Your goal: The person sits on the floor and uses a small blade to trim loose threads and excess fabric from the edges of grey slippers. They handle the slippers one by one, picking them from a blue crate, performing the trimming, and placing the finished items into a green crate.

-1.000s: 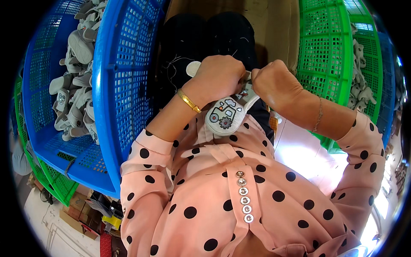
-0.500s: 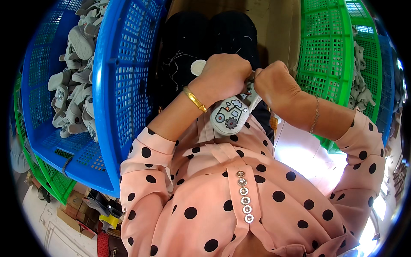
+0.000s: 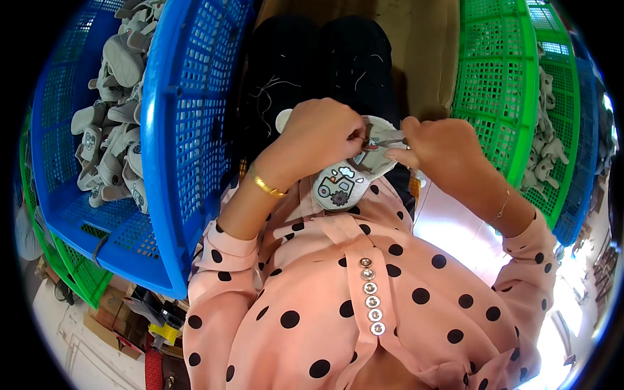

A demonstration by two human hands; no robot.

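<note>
Over my lap, my left hand (image 3: 318, 140) is closed on a small pale grey shoe upper (image 3: 339, 188). Its rounded part bears a colourful tractor-like picture with a gear wheel and a cloud. The upper's other end reaches past my fingers toward my right hand (image 3: 445, 146), which is closed on a thin metal tool (image 3: 390, 141). That tool points left into the opening of the upper, close to my left fingertips. Its handle is hidden in my fist, so its exact kind does not show.
At my left stands a blue basket (image 3: 159, 162) filled with similar grey shoe uppers (image 3: 120, 149). A green basket (image 3: 491, 84) is on my right, with more pale uppers (image 3: 543, 143) beyond it. Loose white threads (image 3: 276, 83) lie on my dark trousers; cardboard (image 3: 426, 58) is ahead.
My right hand has moved down and right, away from my left, bringing the metal tool into view. My left hand has shifted slightly left and down, and the upper's opening now shows.
</note>
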